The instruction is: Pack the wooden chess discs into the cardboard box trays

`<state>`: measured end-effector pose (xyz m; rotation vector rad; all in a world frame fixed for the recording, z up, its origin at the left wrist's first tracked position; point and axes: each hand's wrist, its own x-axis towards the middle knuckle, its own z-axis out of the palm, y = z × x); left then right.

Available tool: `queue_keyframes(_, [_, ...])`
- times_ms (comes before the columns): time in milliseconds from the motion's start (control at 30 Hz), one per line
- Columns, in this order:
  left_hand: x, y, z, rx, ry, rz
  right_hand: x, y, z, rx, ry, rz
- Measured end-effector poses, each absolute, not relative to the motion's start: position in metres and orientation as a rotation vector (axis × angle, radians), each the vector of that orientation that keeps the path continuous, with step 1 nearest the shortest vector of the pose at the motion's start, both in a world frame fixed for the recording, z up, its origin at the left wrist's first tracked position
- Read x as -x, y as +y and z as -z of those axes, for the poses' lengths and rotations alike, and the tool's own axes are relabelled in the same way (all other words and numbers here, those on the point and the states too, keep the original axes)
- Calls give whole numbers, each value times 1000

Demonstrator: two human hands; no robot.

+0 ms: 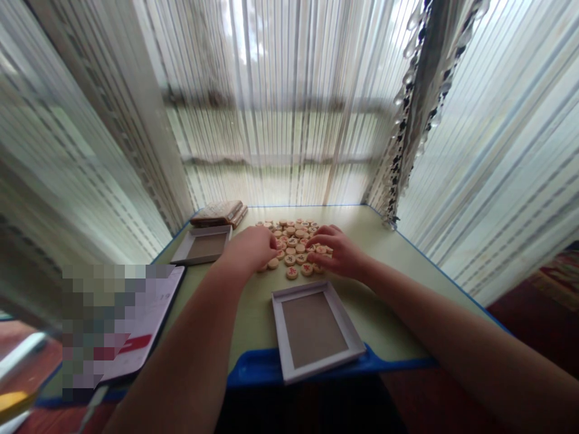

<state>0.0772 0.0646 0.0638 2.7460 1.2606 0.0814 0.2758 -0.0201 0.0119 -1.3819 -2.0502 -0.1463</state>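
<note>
A heap of round wooden xiangqi pieces (292, 242), marked with red or black characters, lies near the middle of the table. At the heap's left edge is my left hand (250, 248), its fingers curled inward; the back of the hand hides whatever they may hold. From the right, my right hand (337, 252) reaches over the pieces with its fingers apart, resting on or just above them. Close to me lies a shallow white box tray (279, 331) with a grey-brown inside, its corner jutting past the table's front edge.
A second shallow box part (178, 253) sits at the left, in front of a stack of patterned books or cases (216, 212). A tablet (158, 319), partly pixelated, lies at the left edge. String curtains (280, 138) hang behind the blue-edged table (384, 226).
</note>
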Motion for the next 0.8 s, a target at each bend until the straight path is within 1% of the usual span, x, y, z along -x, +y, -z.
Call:
queue_keyframes(100, [-77,63,-62,-2729,1241,23,-271,-22,-11,1364,-2165,125])
queue_keyframes(333, [-79,64,-51,-2796,1100,61,-272,-21,-9,1393,-2186,127])
queue_keyframes(500, [-81,60,-55,-2774,987,105,-272,-21,-11,1379,-2176,145])
queue_keyframes(667, [-83,58,-59,-2814,1008,148,-272,-23,-10,1396,-2186,134])
queue_keyframes(800, [-84,61,-54,-2872,1023,96,-272,-20,-6,1445,-2180,97])
